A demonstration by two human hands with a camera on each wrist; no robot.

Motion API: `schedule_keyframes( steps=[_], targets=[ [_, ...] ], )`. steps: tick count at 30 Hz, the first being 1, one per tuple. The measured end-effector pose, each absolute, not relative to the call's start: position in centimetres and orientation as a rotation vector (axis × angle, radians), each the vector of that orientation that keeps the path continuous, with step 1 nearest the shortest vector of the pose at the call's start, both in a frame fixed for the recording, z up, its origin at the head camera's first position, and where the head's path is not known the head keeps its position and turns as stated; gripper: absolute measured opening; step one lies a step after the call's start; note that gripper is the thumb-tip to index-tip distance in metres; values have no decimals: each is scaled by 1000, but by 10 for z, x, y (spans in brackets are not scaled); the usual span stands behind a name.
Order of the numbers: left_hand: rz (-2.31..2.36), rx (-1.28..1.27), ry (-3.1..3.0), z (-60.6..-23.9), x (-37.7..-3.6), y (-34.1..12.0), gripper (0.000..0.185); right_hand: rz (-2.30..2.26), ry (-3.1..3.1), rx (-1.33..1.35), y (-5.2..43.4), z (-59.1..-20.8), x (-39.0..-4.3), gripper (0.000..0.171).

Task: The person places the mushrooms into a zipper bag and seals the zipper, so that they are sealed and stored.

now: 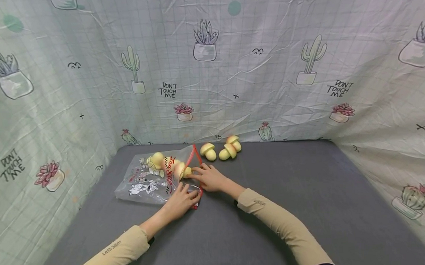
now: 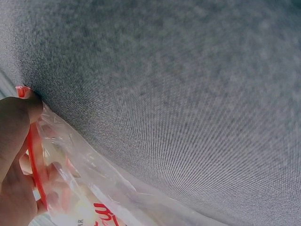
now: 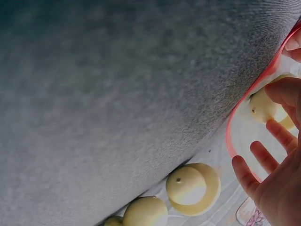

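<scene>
- A clear plastic bag point(image 1: 154, 182) with cartoon prints and a red zip strip point(image 1: 195, 157) along its mouth lies flat on the gray table point(image 1: 308, 207), left of the middle.
- The left hand point(image 1: 180, 201) rests on the near corner of the bag's mouth; in the left wrist view the thumb point(image 2: 16, 117) and curled fingers pinch the red strip and the plastic together, so this hand has hold of the bag.
- The right hand point(image 1: 209, 178) reaches across to the bag's mouth from the right. Its fingers are spread and mostly straight (the right wrist view shows them fanned out by the red strip), and the fingertips point(image 3: 282, 92) touch a yellow toy mushroom point(image 1: 183, 171) that sits right at the opening.
- Whether the right hand truly grips that mushroom or only pushes it, I cannot tell for certain; the fingers look loose, not closed round it.
- Inside the bag, farther in, another yellow mushroom point(image 1: 157, 160) shows through the plastic.
- Three more mushrooms lie loose on the table just behind the bag's mouth: one point(image 1: 208, 150) nearest the red strip, and a pair point(image 1: 231, 147) touching each other a little to the right.
- Both arms wear beige sleeves point(image 1: 273, 217).
- A pale cloth point(image 1: 231, 68) printed with cactus pots hangs behind and at both sides of the table.
</scene>
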State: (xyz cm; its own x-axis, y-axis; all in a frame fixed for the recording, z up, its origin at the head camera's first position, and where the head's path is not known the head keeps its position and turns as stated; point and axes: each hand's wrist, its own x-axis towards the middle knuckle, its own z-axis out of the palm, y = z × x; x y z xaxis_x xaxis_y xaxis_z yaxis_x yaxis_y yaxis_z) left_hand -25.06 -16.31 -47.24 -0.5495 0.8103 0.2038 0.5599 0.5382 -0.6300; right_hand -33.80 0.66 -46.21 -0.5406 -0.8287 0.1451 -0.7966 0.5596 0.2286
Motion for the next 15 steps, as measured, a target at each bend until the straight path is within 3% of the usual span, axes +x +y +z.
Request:
schedule_keyframes(
  steps=[15],
  targets=[
    [678, -1110, -2271, -473, -250, -163, 32, -251, -2524, 1358, -4, -462, -338, 50]
  ],
)
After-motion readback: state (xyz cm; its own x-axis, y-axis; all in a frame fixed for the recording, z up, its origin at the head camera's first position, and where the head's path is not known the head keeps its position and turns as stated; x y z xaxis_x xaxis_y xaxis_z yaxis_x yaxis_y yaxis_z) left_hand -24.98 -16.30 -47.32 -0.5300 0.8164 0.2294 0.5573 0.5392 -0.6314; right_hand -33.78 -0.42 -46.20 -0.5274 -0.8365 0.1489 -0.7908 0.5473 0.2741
